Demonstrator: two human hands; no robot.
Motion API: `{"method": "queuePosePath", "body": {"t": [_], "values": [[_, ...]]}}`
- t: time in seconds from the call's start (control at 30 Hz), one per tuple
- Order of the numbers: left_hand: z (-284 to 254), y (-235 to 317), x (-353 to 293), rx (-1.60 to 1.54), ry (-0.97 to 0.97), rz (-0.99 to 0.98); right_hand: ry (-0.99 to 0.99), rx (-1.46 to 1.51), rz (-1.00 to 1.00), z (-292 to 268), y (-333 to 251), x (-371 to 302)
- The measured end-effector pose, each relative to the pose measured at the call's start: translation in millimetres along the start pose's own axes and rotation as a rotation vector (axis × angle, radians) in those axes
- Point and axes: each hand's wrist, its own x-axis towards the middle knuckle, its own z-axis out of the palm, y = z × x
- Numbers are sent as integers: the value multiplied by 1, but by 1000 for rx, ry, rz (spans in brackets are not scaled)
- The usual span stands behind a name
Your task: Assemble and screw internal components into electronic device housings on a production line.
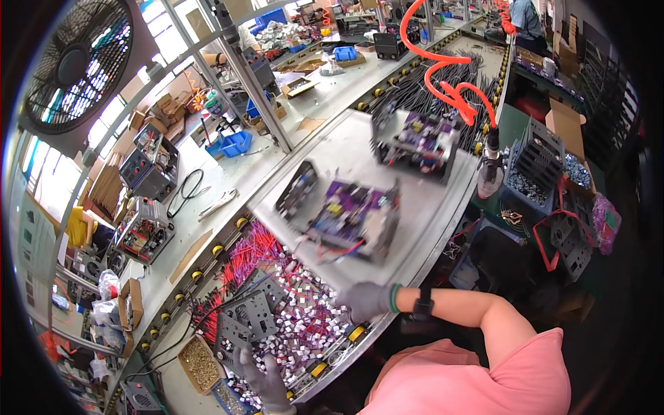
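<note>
My left hand [265,384], in a grey glove, is at the lower middle with its fingers apart and nothing visible in them. It is over the near edge of a heap of wire leads with white connectors [304,321], close to dark perforated metal panels [247,317]. My right hand [364,302], also gloved, is at the near edge of a pale board [422,228]; its fingers are blurred, and their grip is unclear. On the board stand two open metal housings with purple circuit boards, the nearer unit [353,218] and the farther unit [418,142].
A roller conveyor [242,223] runs diagonally past me. An orange coiled hose [436,76] hangs with a driver [492,142] at the right. A tray of small brass-coloured parts [200,366] is lower left. Blue bins of screws [529,187] stand right; opened machines [144,228] stand left.
</note>
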Motion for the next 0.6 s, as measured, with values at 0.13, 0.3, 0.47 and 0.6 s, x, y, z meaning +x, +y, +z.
{"method": "queuePosePath", "body": {"t": [0.13,0.3,0.47,0.6], "values": [[-2,44,55,-177,10,29,171,-95,233,16,-2,-69],[-22,3,149,121,148,182,950,-187,595,25,27,-109],[-63,-36,206,482,-64,-200,786,-61,465,67,-10,-50],[-107,-67,208,545,-145,-198,907,212,529,66,-22,14]]}}
